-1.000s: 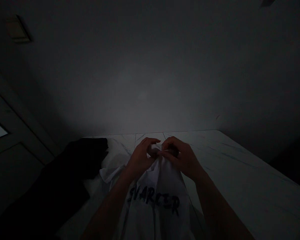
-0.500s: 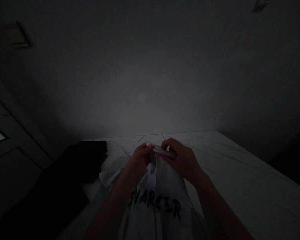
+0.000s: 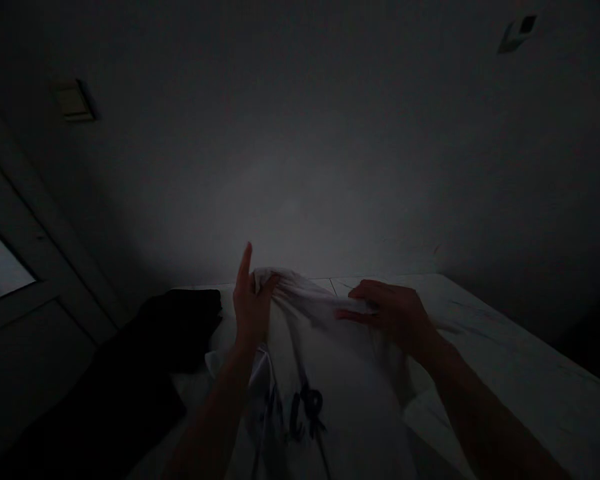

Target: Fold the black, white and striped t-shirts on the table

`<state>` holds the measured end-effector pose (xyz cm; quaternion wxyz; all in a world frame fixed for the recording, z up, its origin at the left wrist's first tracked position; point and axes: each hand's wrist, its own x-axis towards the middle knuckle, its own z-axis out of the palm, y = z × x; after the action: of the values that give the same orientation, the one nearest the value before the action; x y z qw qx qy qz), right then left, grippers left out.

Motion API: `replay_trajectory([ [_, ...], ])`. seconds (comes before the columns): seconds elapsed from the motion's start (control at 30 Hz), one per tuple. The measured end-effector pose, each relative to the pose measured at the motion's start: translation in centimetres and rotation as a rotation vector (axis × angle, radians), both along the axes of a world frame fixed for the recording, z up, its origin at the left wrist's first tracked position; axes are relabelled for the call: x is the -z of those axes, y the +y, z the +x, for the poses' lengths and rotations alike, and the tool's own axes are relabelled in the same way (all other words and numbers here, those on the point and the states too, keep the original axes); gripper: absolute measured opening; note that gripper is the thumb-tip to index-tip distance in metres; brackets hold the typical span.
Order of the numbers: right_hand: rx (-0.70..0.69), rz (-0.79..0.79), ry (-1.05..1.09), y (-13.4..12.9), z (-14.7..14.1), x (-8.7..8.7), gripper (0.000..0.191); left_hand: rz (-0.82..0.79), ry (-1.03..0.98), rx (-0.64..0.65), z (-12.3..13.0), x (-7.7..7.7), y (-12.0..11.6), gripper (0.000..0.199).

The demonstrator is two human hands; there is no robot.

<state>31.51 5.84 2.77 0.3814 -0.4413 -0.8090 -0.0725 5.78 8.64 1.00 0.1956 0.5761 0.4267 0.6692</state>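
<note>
A white garment (image 3: 345, 373) with dark hand-painted-looking letters hangs from both of my hands over the pale surface; its exact kind I cannot make out in the dim light. My left hand (image 3: 253, 303) pinches its upper edge between thumb and fingers, with the index finger pointing up. Farther right, my right hand (image 3: 393, 310) grips the same edge. The cloth is stretched between the two hands and falls in folds toward me. Part of the lettering is lost in the folds.
Black cloth (image 3: 145, 360) lies heaped on the left of the white marble-patterned surface (image 3: 485, 333). A grey wall (image 3: 300, 167) rises behind it. At left is a door (image 3: 40, 320) with a light pane; switch plates (image 3: 74, 101) are on the wall.
My hands have moved apart, the left one leftward and the right one rightward, spreading the garment's upper edge. Its lettering has shifted and partly folded away. The view has tilted slightly.
</note>
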Motion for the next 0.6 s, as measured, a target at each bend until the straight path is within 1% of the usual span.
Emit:
replay_trajectory([
  [0.03, 0.004, -0.054, -0.039, 0.9, 0.2, -1.3, 0.027, 0.002, 0.095, -0.055, -0.1, -1.2, 0.5, 0.053],
  [0.07, 0.039, -0.084, -0.052, 1.7, 0.4, -2.7, 0.025, 0.008, 0.183, -0.102, -0.2, -2.5, 1.0, 0.039],
  [0.1, 0.118, -0.043, -0.011, 2.5, 0.7, -4.0, 0.022, 0.022, 0.252, -0.140, -0.2, -3.9, 1.4, 0.028],
  [0.13, 0.180, 0.050, 0.061, 3.0, 1.1, -5.1, 0.019, 0.043, 0.301, -0.166, -0.1, -5.2, 1.8, 0.022],
  [0.17, 0.233, 0.162, 0.145, 3.4, 1.4, -5.9, 0.015, 0.068, 0.331, -0.186, 0.0, -6.2, 2.0, 0.019],
  [0.2, 0.256, 0.257, 0.216, 3.5, 1.6, -6.2, 0.009, 0.092, 0.349, -0.201, 0.2, -6.9, 2.0, 0.018],
  [0.23, 0.243, 0.287, 0.241, 3.5, 1.9, -6.0, 0.004, 0.110, 0.357, -0.217, 0.4, -7.1, 2.0, 0.017],
  [0.27, 0.206, 0.233, 0.210, 3.3, 2.1, -5.3, 0.006, 0.108, 0.364, -0.230, 0.6, -6.8, 1.9, 0.016],
  [0.3, 0.167, 0.109, 0.131, 3.0, 2.4, -4.2, 0.011, 0.079, 0.377, -0.233, 0.8, -5.9, 1.7, 0.014],
  [0.33, 0.142, -0.052, 0.028, 2.6, 2.7, -2.8, 0.015, 0.025, 0.399, -0.223, 1.0, -4.5, 1.5, 0.012],
  [0.37, 0.146, -0.201, -0.067, 2.1, 3.2, -1.4, 0.018, -0.042, 0.432, -0.197, 1.2, -2.7, 1.2, 0.011],
  [0.4, 0.180, -0.310, -0.141, 1.5, 3.7, 0.0, 0.019, -0.111, 0.471, -0.153, 1.3, -0.6, 1.0, 0.009],
  [0.47, 0.291, -0.401, -0.211, 0.1, 4.8, 2.3, 0.019, -0.221, 0.537, -0.072, 1.7, 3.4, 0.2, 0.008],
  [0.5, 0.308, -0.433, -0.239, -0.7, 5.2, 3.1, 0.018, -0.256, 0.554, -0.054, 1.9, 5.0, -0.2, 0.009],
  [0.53, 0.276, -0.478, -0.275, -1.6, 5.4, 3.7, 0.017, -0.278, 0.562, -0.049, 2.2, 6.3, -0.8, 0.009],
  [0.57, 0.206, -0.528, -0.306, -2.5, 5.3, 4.1, 0.019, -0.287, 0.565, -0.054, 2.4, 7.1, -1.5, 0.009],
  [0.6, 0.119, -0.570, -0.315, -3.4, 4.8, 4.5, 0.025, -0.280, 0.567, -0.059, 2.6, 7.6, -2.2, 0.009],
])
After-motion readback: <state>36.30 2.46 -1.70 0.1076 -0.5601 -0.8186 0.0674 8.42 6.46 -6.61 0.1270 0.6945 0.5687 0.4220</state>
